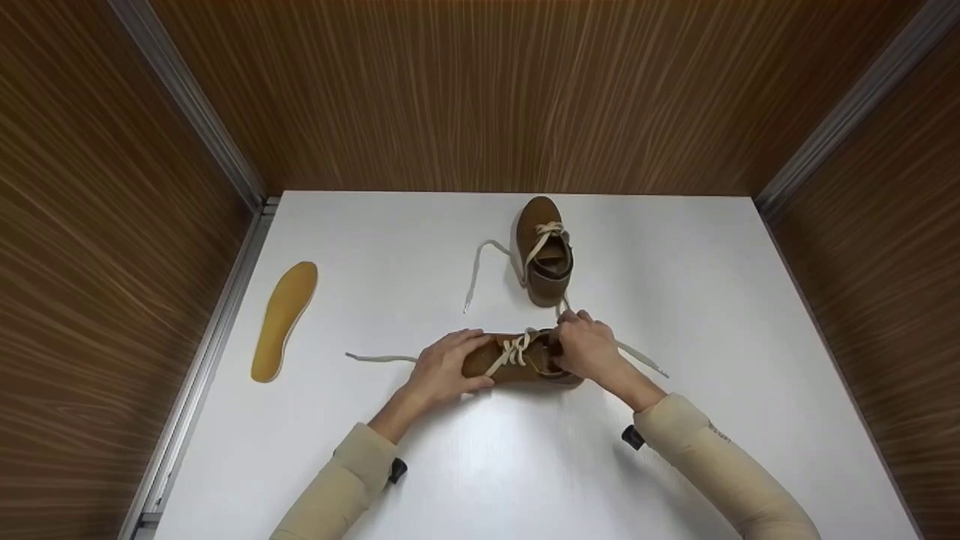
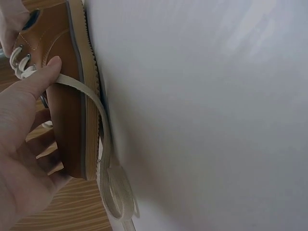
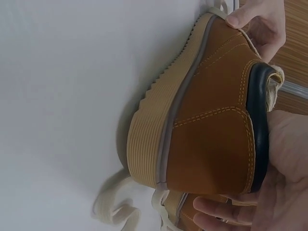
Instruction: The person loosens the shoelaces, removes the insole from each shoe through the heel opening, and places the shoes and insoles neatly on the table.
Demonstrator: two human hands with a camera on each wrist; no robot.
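Note:
A brown leather lace-up shoe [image 1: 517, 373] lies sideways across the table, its toe to the left. My left hand [image 1: 448, 364] holds the toe; in the left wrist view its thumb [image 2: 48, 77] presses the side of the shoe beside the cream lace [image 2: 84, 89], and the fingers curl round the far side. At the heel is my right hand [image 1: 589, 346], over the dark-lined collar [image 3: 258, 125]. Its fingers [image 3: 224, 211] reach past the back of the heel, while its thumb is hidden. Loose lace ends trail out on both sides of this shoe.
Behind it stands the matching brown shoe [image 1: 537, 214], toe pointing away, with one lace end [image 1: 474, 277] spread to the left. A tan insole [image 1: 285, 319] lies near the white table's left edge. Wood-grain panels [image 1: 480, 90] enclose the back and both sides.

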